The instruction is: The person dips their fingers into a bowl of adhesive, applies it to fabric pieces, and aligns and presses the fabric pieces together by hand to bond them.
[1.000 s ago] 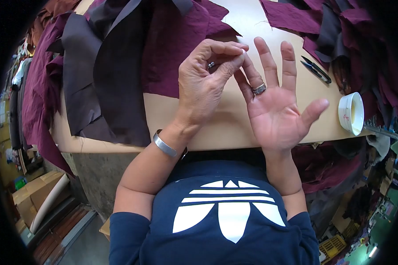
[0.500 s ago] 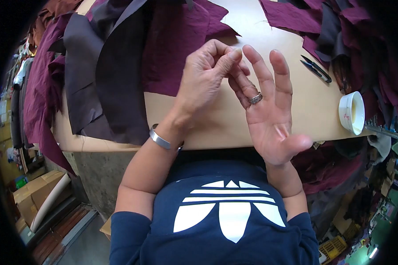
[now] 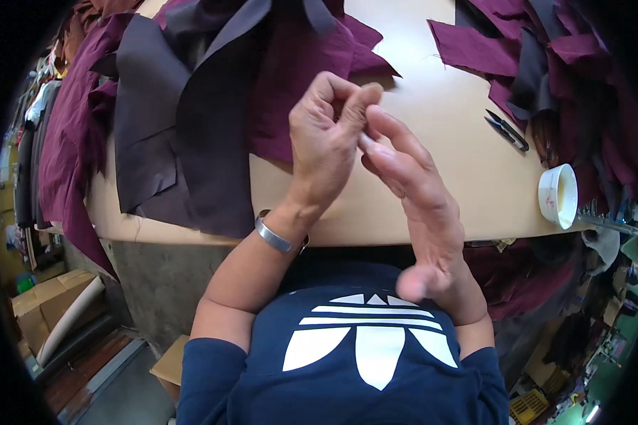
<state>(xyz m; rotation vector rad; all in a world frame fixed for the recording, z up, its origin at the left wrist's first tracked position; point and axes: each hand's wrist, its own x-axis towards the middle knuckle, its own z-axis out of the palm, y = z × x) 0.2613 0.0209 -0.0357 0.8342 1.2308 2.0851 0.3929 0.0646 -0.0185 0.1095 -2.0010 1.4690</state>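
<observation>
My left hand (image 3: 326, 138) is raised over the tan table (image 3: 375, 212), its thumb and forefinger pressed together. Whatever the pinch holds, if anything, is too small to make out. Close against it on the right is my right hand (image 3: 421, 191), turned sideways with its fingers extended and its thumb apart, pointing toward my body. The fingertips of both hands meet or nearly meet. Behind my left hand lie dark cloth pieces (image 3: 216, 134) and maroon cloth (image 3: 301, 85).
Black thread snips (image 3: 506, 131) lie at the right, above a white bowl (image 3: 557, 196) near the table edge. More maroon and dark cloth (image 3: 475, 49) is piled at the back right. A cardboard box (image 3: 67, 304) stands on the floor at the left.
My right hand has turned from palm facing me to sideways, its thumb swinging down toward my body. My left hand stays pinched. The view has shifted slightly.
</observation>
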